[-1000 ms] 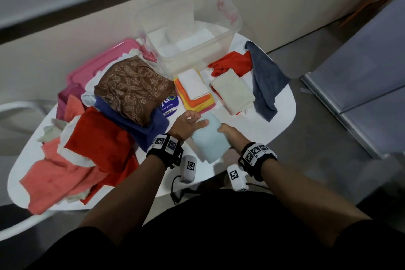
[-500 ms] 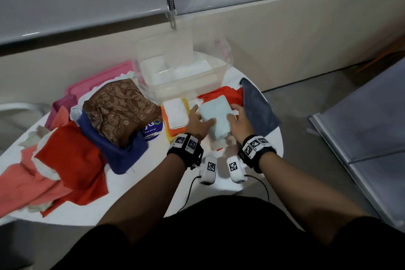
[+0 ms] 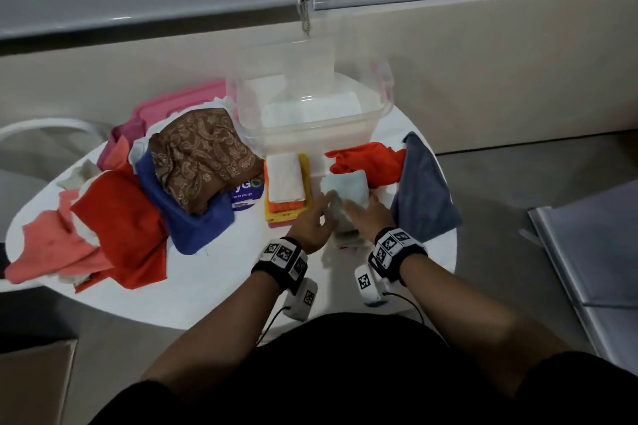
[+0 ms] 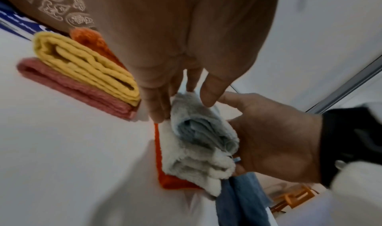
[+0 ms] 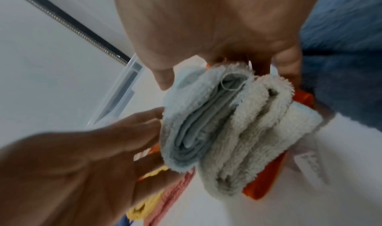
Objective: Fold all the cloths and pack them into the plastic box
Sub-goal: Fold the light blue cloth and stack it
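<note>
Head view: from above, facing down and forward toward 12 o'clock over the round white table point(image 3: 193, 290). Wrist views: very near, facing along the fingers. Shared by all: folded pale-blue terry cloth point(image 3: 347, 186) point(image 4: 198, 123) point(image 5: 198, 123).

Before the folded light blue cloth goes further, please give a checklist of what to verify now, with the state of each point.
1. light blue cloth folded compactly: ok, its layers show in both wrist views.
2. It sits on the cream folded cloth: ok, directly on top.
3. left hand on the cloth: ok, straight fingers touch its left side.
4. right hand on the cloth: ok, thumb and fingers hold the far end.
5. plastic box open to receive cloths: ok, no lid on it, white cloths inside.
6. All cloths folded: not ok, the brown patterned cloth and red cloth lie unfolded.
</note>
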A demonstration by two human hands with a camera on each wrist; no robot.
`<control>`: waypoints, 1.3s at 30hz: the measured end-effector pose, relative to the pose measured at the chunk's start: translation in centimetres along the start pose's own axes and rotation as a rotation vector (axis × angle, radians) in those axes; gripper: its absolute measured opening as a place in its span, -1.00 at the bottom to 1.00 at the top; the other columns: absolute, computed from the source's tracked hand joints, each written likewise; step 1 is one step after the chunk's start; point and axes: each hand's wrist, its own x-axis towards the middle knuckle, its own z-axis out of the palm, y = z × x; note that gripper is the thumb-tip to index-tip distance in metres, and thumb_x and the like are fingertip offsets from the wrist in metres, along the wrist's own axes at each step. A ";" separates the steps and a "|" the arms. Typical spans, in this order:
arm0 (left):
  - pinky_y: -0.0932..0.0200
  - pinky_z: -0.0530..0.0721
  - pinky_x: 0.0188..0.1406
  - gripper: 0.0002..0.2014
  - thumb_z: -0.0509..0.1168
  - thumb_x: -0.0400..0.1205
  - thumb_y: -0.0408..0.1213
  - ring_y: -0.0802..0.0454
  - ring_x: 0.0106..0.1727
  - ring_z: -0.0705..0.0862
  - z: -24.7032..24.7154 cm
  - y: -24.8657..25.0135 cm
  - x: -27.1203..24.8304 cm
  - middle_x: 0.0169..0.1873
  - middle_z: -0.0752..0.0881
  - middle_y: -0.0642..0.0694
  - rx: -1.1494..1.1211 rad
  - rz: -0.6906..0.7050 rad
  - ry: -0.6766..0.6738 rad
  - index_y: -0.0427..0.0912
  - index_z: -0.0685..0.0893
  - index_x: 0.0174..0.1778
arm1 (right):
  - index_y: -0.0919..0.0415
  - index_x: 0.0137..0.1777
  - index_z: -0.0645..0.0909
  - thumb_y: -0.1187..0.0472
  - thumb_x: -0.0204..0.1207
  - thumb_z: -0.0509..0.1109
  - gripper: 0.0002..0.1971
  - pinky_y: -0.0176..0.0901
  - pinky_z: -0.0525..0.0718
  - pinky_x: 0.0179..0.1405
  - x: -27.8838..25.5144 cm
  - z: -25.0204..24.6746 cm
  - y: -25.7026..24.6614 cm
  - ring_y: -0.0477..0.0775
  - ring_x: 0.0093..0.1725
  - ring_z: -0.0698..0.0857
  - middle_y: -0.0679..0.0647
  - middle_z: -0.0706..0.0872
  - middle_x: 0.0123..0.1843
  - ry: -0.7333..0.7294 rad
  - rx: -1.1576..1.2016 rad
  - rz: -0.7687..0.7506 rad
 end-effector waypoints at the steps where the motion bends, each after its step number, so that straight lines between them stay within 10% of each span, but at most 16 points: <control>1: 0.13 0.55 0.32 -0.54 0.26 0.71 -0.21 -0.13 0.37 0.61 -0.6 0.3 0.0 0.42 0.60 -0.20 0.015 0.022 0.122 -0.11 0.45 0.56 | -0.03 0.55 0.33 -0.48 0.41 0.20 -0.20 0.12 0.65 0.27 0.6 0.4 0.1 0.22 0.22 0.68 0.05 0.67 0.32 0.022 -0.027 -0.004; 6: -0.04 0.58 0.31 -0.31 0.35 0.50 0.32 -0.07 0.31 0.58 -5.1 -2.2 2.5 0.30 0.63 -0.11 -0.074 -0.165 0.717 -0.12 0.56 0.38 | 0.14 0.50 0.40 -0.27 0.57 0.25 -0.36 0.17 0.61 0.30 1.9 1.7 -1.1 0.31 0.27 0.64 0.19 0.64 0.34 0.061 0.062 -0.014; 8: -0.15 0.47 0.47 -0.01 0.31 0.35 0.52 -0.12 0.49 0.48 -6.4 -4.3 4.0 0.47 0.53 -0.11 -0.205 -0.358 0.604 -0.11 0.40 0.55 | 0.21 0.48 0.43 -0.13 0.63 0.26 -0.45 0.15 0.62 0.29 2.5 2.2 -1.6 0.33 0.28 0.64 0.25 0.64 0.35 0.069 0.062 -0.025; 12: -0.05 0.49 0.45 -0.03 0.24 0.32 0.53 -0.16 0.44 0.56 -6.9 -5.9 5.1 0.44 0.59 -0.07 -0.241 -0.434 0.342 -0.02 0.40 0.57 | 0.23 0.49 0.44 -0.05 0.68 0.23 -0.51 0.01 0.57 0.23 3.6 2.4 -3.5 0.33 0.30 0.63 0.25 0.63 0.36 0.061 0.064 -0.046; 17: -0.03 0.54 0.42 -0.25 0.34 0.52 0.29 -0.11 0.40 0.60 -7.0 -6.5 5.1 0.40 0.63 -0.08 -0.295 -0.432 0.384 -0.08 0.44 0.54 | 0.25 0.40 0.46 -0.02 0.69 0.22 -0.58 0.13 0.59 0.26 5.1 3.0 -5.2 0.35 0.27 0.63 0.26 0.65 0.29 0.093 0.083 -0.041; 22: -0.19 0.49 0.45 -0.11 0.31 0.44 0.42 -0.14 0.45 0.51 -7.0 -5.9 5.1 0.46 0.52 -0.10 -0.173 -0.345 0.492 -0.04 0.29 0.57 | 0.05 -0.12 0.58 -0.41 0.51 0.21 -0.51 -0.08 0.63 -0.15 5.2 1.5 -6.0 0.02 -0.21 0.66 -0.07 0.69 -0.20 0.414 -0.013 -0.031; 25: -0.25 0.33 0.56 0.09 0.31 0.38 0.48 -0.22 0.60 0.30 -6.8 -4.3 5.0 0.61 0.30 -0.18 -0.049 -0.357 0.524 -0.11 0.10 0.66 | 0.02 -0.07 0.60 -0.02 0.42 0.39 -0.83 0.03 0.57 0.12 6.6 -0.6 -5.8 0.12 0.06 0.62 -0.04 0.65 0.00 0.666 -0.131 -0.244; 28: -0.26 0.17 0.63 0.29 0.34 0.28 0.55 -0.22 0.69 0.07 -6.1 -2.8 4.8 0.70 0.01 -0.15 0.054 -0.379 0.414 -0.10 -0.16 0.70 | -0.10 0.42 0.51 0.13 0.33 0.45 -0.40 0.17 0.37 0.45 8.7 -2.4 -4.6 0.19 0.49 0.37 0.03 0.48 0.49 0.343 -0.474 -0.277; 31: -0.34 0.14 0.58 0.43 0.41 0.19 0.55 -0.28 0.69 -0.01 -5.3 -2.1 5.1 0.71 -0.14 -0.14 0.053 -0.464 0.335 -0.08 -0.33 0.68 | -0.05 0.42 0.53 0.11 0.47 0.39 -0.53 0.22 0.42 0.41 9.4 -3.1 -3.7 0.25 0.49 0.42 0.09 0.55 0.47 0.189 -0.674 -0.263; 35: -0.43 0.24 0.54 0.43 0.52 0.21 0.41 -0.39 0.66 0.04 -5.1 -1.9 5.6 0.70 -0.12 -0.18 0.029 -0.551 0.339 -0.07 -0.37 0.67 | 0.17 0.25 0.54 0.26 0.58 0.19 -0.73 0.13 0.64 0.09 8.3 -4.9 -5.3 0.38 0.10 0.69 0.28 0.73 0.10 0.469 -0.220 -0.137; 39: -0.47 0.35 0.47 0.43 0.53 0.20 0.39 -0.44 0.61 0.18 -5.0 -2.5 5.9 0.69 -0.05 -0.20 0.035 -0.557 0.357 -0.03 -0.37 0.66 | 0.23 0.07 0.57 0.25 0.60 0.14 -0.81 -0.14 0.44 -0.15 4.6 -8.2 -7.2 0.12 -0.11 0.57 0.17 0.65 -0.08 0.681 0.252 -0.135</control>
